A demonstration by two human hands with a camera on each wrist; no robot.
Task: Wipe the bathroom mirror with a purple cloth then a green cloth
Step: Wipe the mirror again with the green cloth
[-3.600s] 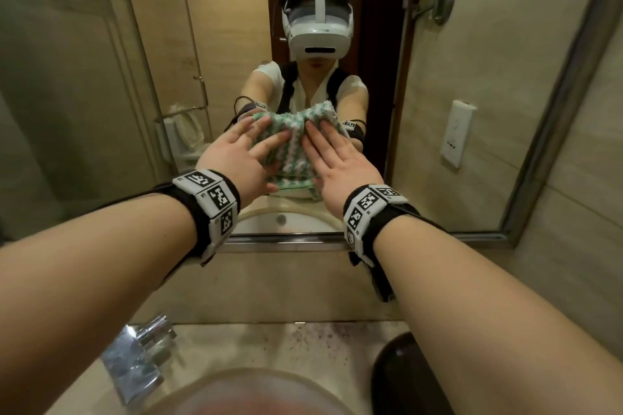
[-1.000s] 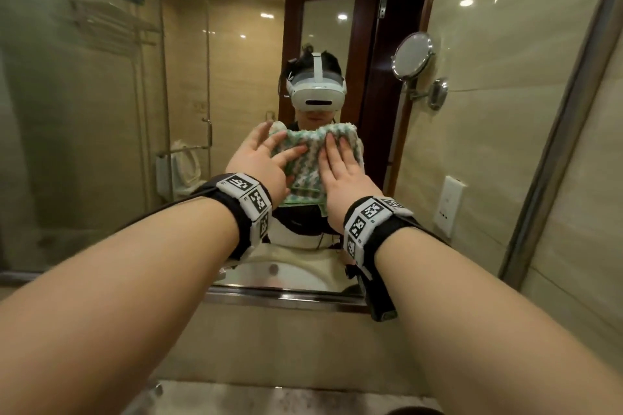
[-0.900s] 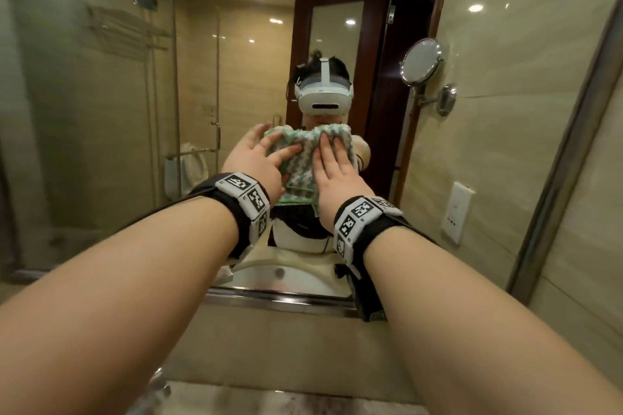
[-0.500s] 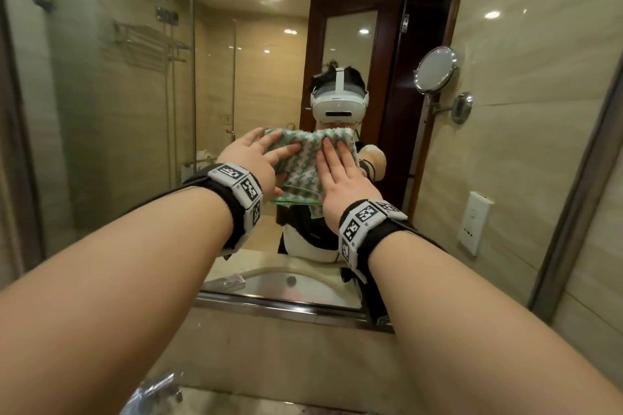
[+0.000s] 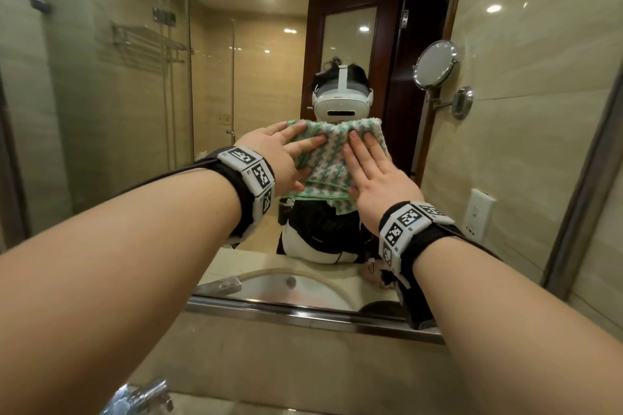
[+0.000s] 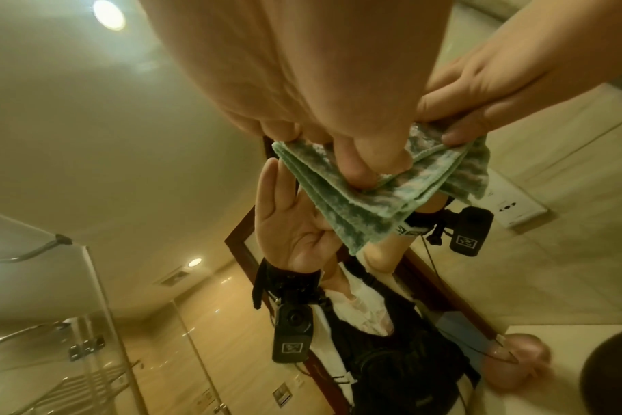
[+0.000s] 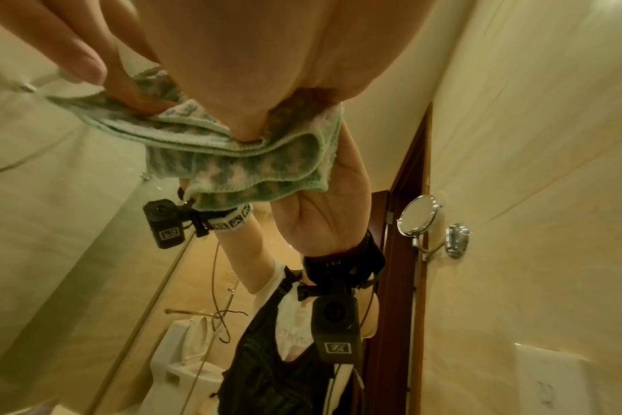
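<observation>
A folded green-and-white cloth (image 5: 332, 158) lies flat against the bathroom mirror (image 5: 236, 77), just below the reflection of my headset. My left hand (image 5: 283, 152) presses its left part with straight, spread fingers. My right hand (image 5: 371, 172) presses its right part the same way. In the left wrist view the left thumb (image 6: 359, 162) pushes into the folds of the cloth (image 6: 341, 202), with the right hand (image 6: 480, 84) beside it. In the right wrist view the cloth (image 7: 231, 162) hangs under my right palm (image 7: 249, 56). No purple cloth can be made out for certain.
The mirror's metal lower frame (image 5: 303, 317) runs above a tiled ledge, its right frame (image 5: 580, 178) meets the wall. A chrome tap (image 5: 141, 397) is at the bottom edge. A round shaving mirror (image 5: 435, 64) and a wall socket (image 5: 477, 216) show as reflections. A blurred pinkish lump (image 6: 515, 362) lies on the counter.
Since the oldest frame both hands have slid the cloth up the glass, away from the lower frame. Over the last second they stay flat on it with only a small shift.
</observation>
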